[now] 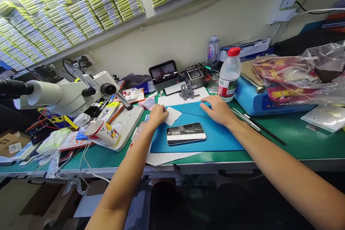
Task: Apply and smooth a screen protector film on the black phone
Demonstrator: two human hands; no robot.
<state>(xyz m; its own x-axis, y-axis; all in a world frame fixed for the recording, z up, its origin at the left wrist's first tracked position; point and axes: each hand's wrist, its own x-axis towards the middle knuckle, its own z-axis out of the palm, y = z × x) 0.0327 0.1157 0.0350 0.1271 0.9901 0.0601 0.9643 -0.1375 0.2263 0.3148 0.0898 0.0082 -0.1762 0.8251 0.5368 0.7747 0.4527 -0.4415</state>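
A smartphone (pixel 186 134) lies on the blue mat (pixel 221 142) between my hands, its shiny surface reflecting light and dark bands. To its upper left, my left hand (pixel 158 115) is closed, fingertips pinched at the edge of a small white wipe (pixel 173 116) lying on the mat. My right hand (pixel 217 110) is open, fingers stretched out over the mat's far right part, with nothing in it. Just beyond it stands a water bottle (pixel 229 75) with a red cap. Tweezers and thin tools (pixel 248 119) lie beside my right wrist.
A microscope (pixel 70 95) and a tilted drink cup (pixel 104 134) stand at the left. At the back are a small screen (pixel 164 73) and a grey phone stand (pixel 186 91). A blue machine (pixel 253 97) bearing a plastic bag (pixel 299 75) sits at the right. Boxes fill the shelf (pixel 151 12) above.
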